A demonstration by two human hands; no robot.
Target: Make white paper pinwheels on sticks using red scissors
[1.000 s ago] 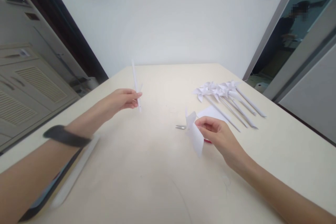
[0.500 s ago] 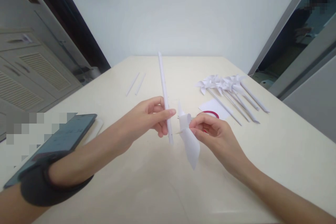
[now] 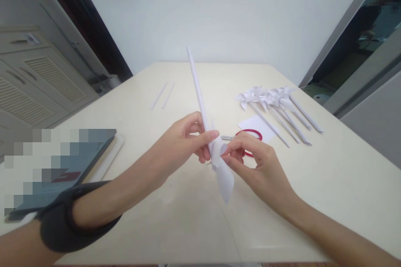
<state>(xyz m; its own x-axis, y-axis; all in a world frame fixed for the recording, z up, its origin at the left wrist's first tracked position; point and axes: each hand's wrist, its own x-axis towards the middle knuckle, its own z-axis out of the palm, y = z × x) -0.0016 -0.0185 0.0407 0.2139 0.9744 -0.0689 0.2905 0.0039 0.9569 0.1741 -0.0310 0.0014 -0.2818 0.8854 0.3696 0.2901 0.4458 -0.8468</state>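
My left hand (image 3: pixel 184 144) is closed round a long white rolled-paper stick (image 3: pixel 196 87) that tilts up and away over the cream table (image 3: pixel 328 183). My right hand (image 3: pixel 253 162) pinches a folded white paper pinwheel head (image 3: pixel 223 171) and holds it against the stick's lower end. The two hands meet above the middle of the table. A dark band sits on my left wrist (image 3: pixel 67 217).
Several finished white paper pinwheels (image 3: pixel 275 106) lie at the right. A white paper sheet (image 3: pixel 255 127) and red-handled scissors (image 3: pixel 247 137) lie behind my right hand. Two thin paper sticks (image 3: pixel 163 95) lie far left. A phone (image 3: pixel 59 167) rests at the left edge.
My left hand has brought the stick from the far left to the middle. My right hand lifted the pinwheel head up to meet the stick's lower end.
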